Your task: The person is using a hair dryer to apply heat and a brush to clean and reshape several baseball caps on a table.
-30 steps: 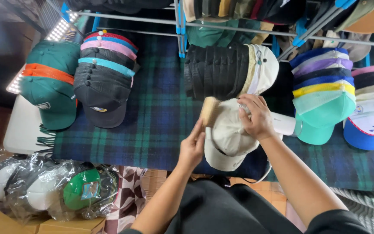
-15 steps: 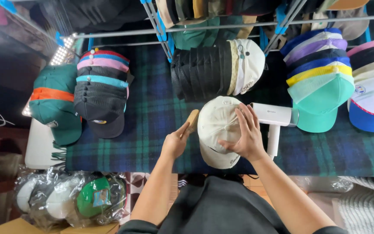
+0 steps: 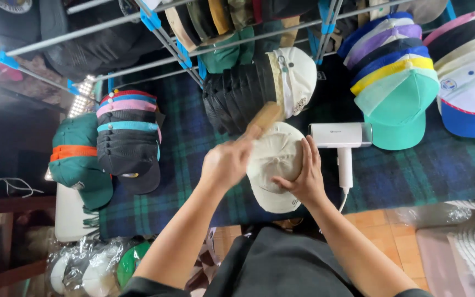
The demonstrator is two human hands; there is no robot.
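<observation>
A cream baseball cap (image 3: 273, 159) lies on the plaid cloth in the middle of the table. My right hand (image 3: 302, 179) rests on its right side, fingers spread over the crown. My left hand (image 3: 227, 162) is closed around the handle of a wooden brush (image 3: 263, 117), which points up and to the right over the cap's far edge. A white handheld steamer (image 3: 341, 137) lies just right of the cap, its cord trailing off the table's front edge.
Stacks of caps ring the table: green and dark ones (image 3: 127, 140) at the left, a black and white row (image 3: 254, 88) behind, coloured stacks (image 3: 397, 82) at the right. A metal rack (image 3: 160, 33) with hanging caps stands behind. Bagged caps (image 3: 94, 269) sit at the lower left.
My left hand has lifted the brush from the cap's left side to above its far edge. My right hand slid down to the cap's right side. The view has tilted.
</observation>
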